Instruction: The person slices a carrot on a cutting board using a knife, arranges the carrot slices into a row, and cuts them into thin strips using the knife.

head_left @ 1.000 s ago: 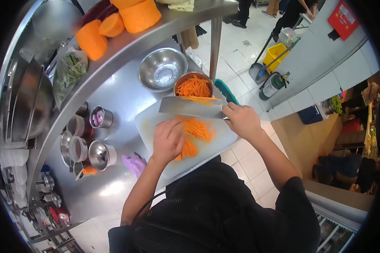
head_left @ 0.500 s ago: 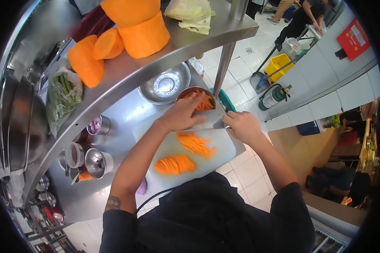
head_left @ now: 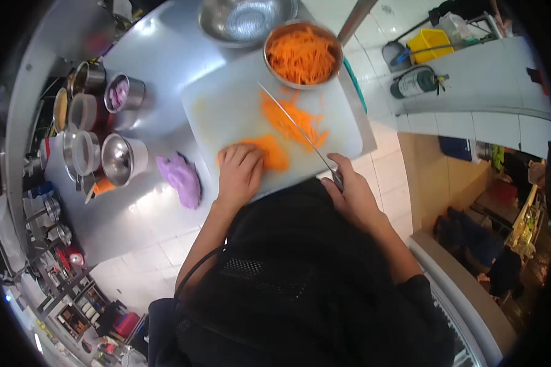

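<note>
My left hand [head_left: 240, 174] rests with bent fingers over the sliced carrot [head_left: 275, 154], pressing its left end onto the white cutting board [head_left: 226, 104]. Held by its dark handle in my right hand [head_left: 356, 197] is a kitchen knife [head_left: 301, 131], its thin blade slanting up and left above the board. Beneath the blade lies a loose heap of carrot strips [head_left: 288, 122]. A metal bowl [head_left: 277, 72] full of carrot shreds stands at the board's far right corner, apart from both hands.
A wide metal bowl [head_left: 211, 27] sits behind the board. On the steel counter [head_left: 159, 122] are a purple cloth [head_left: 180, 180], a steel container [head_left: 133, 98] with chopped purple pieces, and several small tubs. A fire extinguisher [head_left: 413, 84] is beyond the right edge.
My left hand has moved from the bowl of carrot shreds down to the sliced carrot. The knife has swung nearer to me over the strips. The view has tilted lower, and the upper shelf left view.
</note>
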Available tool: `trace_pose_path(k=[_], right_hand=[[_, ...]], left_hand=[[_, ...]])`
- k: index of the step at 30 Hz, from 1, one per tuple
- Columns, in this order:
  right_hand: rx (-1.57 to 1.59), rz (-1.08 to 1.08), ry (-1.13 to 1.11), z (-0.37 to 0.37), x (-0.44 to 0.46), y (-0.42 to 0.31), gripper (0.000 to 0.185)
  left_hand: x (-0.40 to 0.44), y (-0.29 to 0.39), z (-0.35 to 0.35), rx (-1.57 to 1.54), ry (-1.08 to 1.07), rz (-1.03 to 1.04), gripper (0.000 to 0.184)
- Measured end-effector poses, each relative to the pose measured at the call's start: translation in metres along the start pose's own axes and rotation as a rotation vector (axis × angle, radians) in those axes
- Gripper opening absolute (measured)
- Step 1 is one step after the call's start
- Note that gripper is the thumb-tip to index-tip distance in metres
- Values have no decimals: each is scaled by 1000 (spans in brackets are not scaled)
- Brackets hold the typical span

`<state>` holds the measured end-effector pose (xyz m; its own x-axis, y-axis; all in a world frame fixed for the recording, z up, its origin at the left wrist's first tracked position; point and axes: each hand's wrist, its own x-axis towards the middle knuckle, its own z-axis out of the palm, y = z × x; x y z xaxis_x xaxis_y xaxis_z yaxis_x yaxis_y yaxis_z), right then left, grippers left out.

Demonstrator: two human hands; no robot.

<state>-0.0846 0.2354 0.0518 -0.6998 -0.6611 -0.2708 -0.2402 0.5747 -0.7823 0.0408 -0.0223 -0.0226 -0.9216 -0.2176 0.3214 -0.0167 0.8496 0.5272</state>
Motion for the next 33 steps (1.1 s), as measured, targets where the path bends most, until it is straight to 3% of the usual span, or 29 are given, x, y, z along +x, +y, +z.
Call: trace_pose_path(k=[4,8,13,20,25,33], right_hand=[[-128,79,-181,17,-6,-1,41],[-207,114,-208,20,-7,-29,37],[-305,-2,-197,31,-8,-45,28],[-331,169,-334,18,-24,-75,26],[-259,107,-219,77,18,-19,24],[-229,-14,-158,55,35,-44,25]], left_hand=[[-3,-2,26,78,-18,4,20],[-3,-5,41,171,16,12,22],[-4,-6,46,240,63,35,25],[-4,-5,48,253,51,41,25],[-6,-7,49,299,47,37,24],[-5,-8,52,299,76,40,24]])
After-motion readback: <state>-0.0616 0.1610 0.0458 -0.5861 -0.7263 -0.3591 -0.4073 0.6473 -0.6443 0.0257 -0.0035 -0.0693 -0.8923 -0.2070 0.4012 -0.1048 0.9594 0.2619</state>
